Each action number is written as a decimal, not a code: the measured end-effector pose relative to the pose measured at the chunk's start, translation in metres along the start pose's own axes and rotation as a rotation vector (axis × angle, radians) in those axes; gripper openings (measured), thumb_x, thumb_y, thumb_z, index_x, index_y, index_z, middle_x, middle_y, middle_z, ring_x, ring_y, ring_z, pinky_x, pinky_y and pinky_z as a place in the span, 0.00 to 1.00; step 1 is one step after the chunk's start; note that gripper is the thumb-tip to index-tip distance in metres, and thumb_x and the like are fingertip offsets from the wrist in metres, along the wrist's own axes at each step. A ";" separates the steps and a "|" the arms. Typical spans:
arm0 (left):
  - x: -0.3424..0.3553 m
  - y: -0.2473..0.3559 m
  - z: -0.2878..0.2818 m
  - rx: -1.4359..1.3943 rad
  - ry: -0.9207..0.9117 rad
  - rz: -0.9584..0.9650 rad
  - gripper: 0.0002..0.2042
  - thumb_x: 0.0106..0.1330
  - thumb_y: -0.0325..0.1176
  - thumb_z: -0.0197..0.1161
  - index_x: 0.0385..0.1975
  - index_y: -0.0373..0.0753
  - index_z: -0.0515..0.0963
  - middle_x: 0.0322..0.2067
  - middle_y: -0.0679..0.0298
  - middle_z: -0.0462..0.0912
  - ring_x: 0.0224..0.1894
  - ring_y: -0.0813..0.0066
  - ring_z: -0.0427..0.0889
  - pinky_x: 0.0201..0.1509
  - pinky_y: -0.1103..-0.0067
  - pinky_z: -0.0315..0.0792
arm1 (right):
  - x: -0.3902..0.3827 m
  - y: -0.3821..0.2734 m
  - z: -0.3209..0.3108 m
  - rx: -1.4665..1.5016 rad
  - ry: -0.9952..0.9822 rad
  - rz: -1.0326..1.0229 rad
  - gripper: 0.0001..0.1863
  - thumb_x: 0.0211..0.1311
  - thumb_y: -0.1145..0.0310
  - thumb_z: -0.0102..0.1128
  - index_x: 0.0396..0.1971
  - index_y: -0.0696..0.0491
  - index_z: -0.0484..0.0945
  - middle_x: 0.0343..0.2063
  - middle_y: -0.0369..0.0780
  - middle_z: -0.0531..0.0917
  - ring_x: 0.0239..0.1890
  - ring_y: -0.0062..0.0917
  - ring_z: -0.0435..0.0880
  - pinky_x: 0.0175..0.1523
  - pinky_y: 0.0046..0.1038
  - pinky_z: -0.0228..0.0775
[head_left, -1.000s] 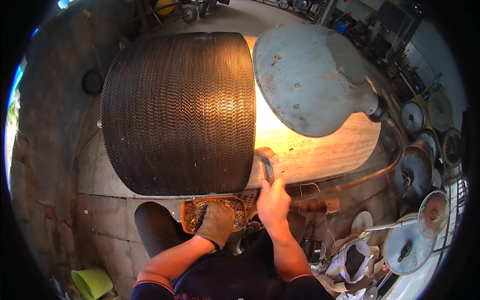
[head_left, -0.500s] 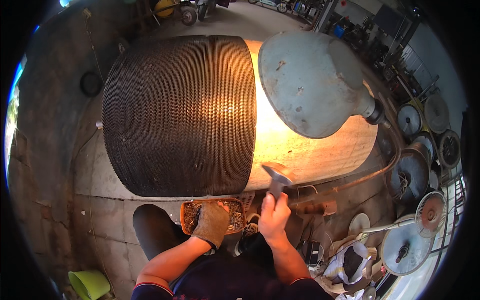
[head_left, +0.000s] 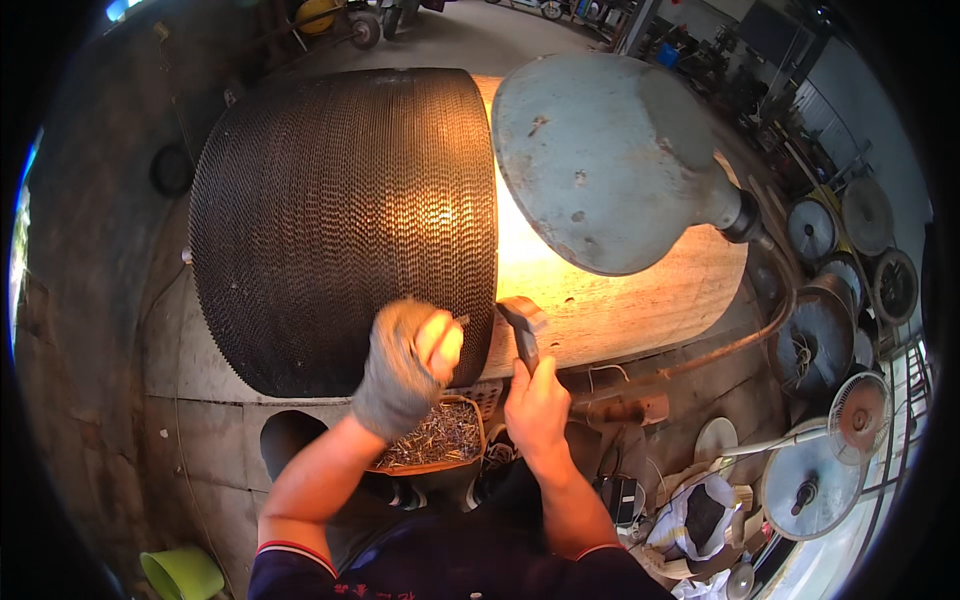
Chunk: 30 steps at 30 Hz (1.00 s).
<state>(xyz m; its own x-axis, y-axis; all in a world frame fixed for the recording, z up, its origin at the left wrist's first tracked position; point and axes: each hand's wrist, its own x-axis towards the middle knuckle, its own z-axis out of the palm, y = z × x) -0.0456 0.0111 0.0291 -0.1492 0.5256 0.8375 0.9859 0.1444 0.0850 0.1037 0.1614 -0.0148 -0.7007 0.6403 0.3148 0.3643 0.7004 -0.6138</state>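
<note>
A large roller (head_left: 590, 320) of pale wood lies across the view, its left part covered by dark, toothed metal rows (head_left: 330, 230). My left hand (head_left: 400, 365), in a worn grey-brown glove with bare fingertips, is raised in front of these rows near their right edge. Its fingers are pinched, and a small bit of metal like a nail sticks out from them. In my right hand (head_left: 538, 405) is a hammer (head_left: 522, 330), its head up beside the edge of the rows. Below the left hand sits an orange box (head_left: 478, 450) full of loose nails (head_left: 430, 437).
A big grey lamp shade (head_left: 610, 160) hangs over the roller's right part, lighting the wood. Several fan-like discs (head_left: 812, 490) and a white sack (head_left: 700, 515) stand at the right. A green bucket (head_left: 182, 573) is at the lower left.
My left hand has come up out of the nail box to the front of the toothed rows. The hammer has shifted slightly left and up, and the whole view has moved a little.
</note>
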 end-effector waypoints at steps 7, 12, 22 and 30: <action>0.037 -0.046 0.009 0.168 0.121 -0.087 0.26 0.48 0.23 0.69 0.53 0.36 0.81 0.50 0.56 0.77 0.54 0.52 0.76 0.61 0.56 0.74 | -0.012 0.002 -0.017 0.271 0.236 -0.383 0.15 0.71 0.73 0.59 0.53 0.64 0.76 0.28 0.48 0.82 0.26 0.43 0.83 0.36 0.38 0.79; 0.044 -0.056 0.016 0.305 0.130 -0.030 0.16 0.60 0.24 0.71 0.49 0.37 0.82 0.49 0.57 0.77 0.55 0.53 0.75 0.61 0.57 0.74 | -0.015 0.039 0.032 0.247 0.105 0.029 0.14 0.68 0.72 0.64 0.48 0.60 0.74 0.29 0.58 0.82 0.34 0.59 0.83 0.38 0.50 0.75; 0.072 -0.070 0.012 0.458 0.126 -0.039 0.18 0.59 0.22 0.68 0.51 0.36 0.81 0.46 0.55 0.78 0.50 0.54 0.78 0.58 0.59 0.74 | -0.050 0.025 0.005 0.369 0.037 0.057 0.12 0.73 0.67 0.62 0.45 0.60 0.75 0.30 0.54 0.84 0.32 0.55 0.84 0.34 0.47 0.74; 0.011 0.024 0.055 -0.164 0.097 -0.155 0.31 0.57 0.14 0.67 0.63 0.39 0.74 0.38 0.58 0.81 0.39 0.58 0.81 0.49 0.64 0.77 | -0.058 0.037 0.001 0.440 0.056 0.029 0.12 0.75 0.67 0.60 0.44 0.61 0.75 0.28 0.53 0.83 0.29 0.49 0.84 0.35 0.42 0.74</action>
<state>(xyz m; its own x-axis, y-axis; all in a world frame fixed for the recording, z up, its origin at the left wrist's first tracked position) -0.0279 0.0666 0.0108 -0.2993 0.4237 0.8549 0.9522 0.0751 0.2961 0.1569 0.1499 -0.0562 -0.6553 0.6825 0.3238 0.0795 0.4886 -0.8689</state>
